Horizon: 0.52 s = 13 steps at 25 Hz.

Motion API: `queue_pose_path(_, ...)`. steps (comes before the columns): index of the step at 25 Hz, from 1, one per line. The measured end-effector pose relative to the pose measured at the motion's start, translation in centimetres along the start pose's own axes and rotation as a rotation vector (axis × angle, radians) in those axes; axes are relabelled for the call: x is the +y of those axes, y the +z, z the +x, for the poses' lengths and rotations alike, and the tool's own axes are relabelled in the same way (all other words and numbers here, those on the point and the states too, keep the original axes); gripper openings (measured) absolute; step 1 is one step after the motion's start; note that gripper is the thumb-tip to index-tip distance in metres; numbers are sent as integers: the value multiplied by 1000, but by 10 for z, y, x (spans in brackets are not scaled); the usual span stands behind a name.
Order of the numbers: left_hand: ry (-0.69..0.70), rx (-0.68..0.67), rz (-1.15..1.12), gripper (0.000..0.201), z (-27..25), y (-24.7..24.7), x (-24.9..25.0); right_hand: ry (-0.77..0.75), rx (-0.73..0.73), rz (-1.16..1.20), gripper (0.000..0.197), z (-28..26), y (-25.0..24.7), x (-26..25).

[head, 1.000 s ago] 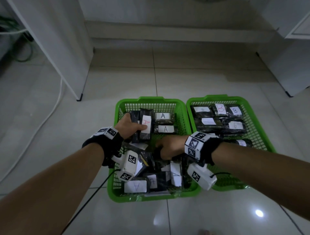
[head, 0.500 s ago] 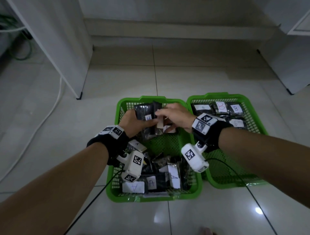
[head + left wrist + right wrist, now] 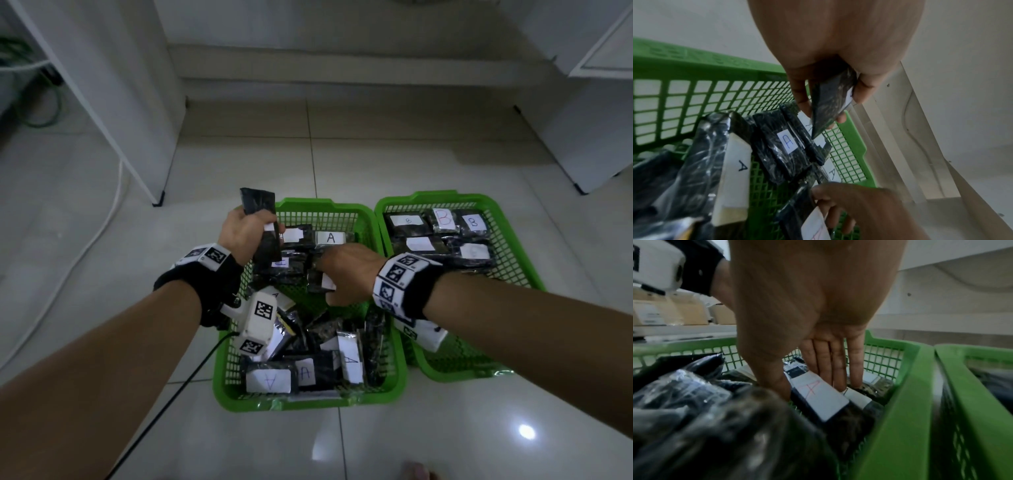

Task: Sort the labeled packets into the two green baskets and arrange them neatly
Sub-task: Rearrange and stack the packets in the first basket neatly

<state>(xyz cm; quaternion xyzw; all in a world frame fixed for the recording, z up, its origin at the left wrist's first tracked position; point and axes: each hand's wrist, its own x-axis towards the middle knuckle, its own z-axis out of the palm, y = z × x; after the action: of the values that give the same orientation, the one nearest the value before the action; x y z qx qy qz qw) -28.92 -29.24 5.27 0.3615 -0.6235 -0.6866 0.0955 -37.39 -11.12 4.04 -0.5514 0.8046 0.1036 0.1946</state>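
Note:
Two green baskets stand side by side on the tiled floor. The left basket [image 3: 308, 401] holds black packets labeled A, a row at the far end and a loose heap [image 3: 308, 370] at the near end. The right basket [image 3: 424, 197] holds packets labeled B [image 3: 443, 217]. My left hand [image 3: 246, 233] grips a black packet [image 3: 262, 219] upright over the left basket's far left corner. My right hand [image 3: 346, 270] reaches down into the left basket's middle. Its thumb and fingers pinch a packet with a red A label [image 3: 818, 397] low over the mesh floor.
A white cabinet panel [image 3: 137, 120] stands at the far left, with a white cable [image 3: 102, 219] running along the floor beside it. More white furniture [image 3: 589, 144] stands at the far right. A low step [image 3: 342, 68] crosses behind the baskets.
My left hand lifted packets out of the left basket and rose to its far left corner. My right hand took one labeled A from it and lowered it into the basket's middle.

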Motion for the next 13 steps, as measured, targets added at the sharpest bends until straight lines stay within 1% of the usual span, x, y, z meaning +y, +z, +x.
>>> queue_pose_path(3, 24, -56, 50, 25, -4, 1, -4, -28, -33, -62, 26, 7, -6, -4)
queue_pose_path(6, -10, -71, 53, 24, -8, 0, -7, -41, -35, -62, 18, 7, -1, -6)
queue_pose_path(7, -17, -74, 60, 25, -8, -1, -9, -58, -24, -78, 19, 6, 1, -7)
queue_pose_path(10, -33, -81, 84, 27, -7, -5, -11, -81, -45, -106, 33, 6, 3, -4)
queue_pose_path(11, -33, -81, 82, 27, -5, -5, -11, -75, -68, -128, 34, 7, 2, -3)
queue_pose_path(13, -12, -82, 106, 23, -4, -4, -11, -70, -66, -163, 30, 9, 2, -3)
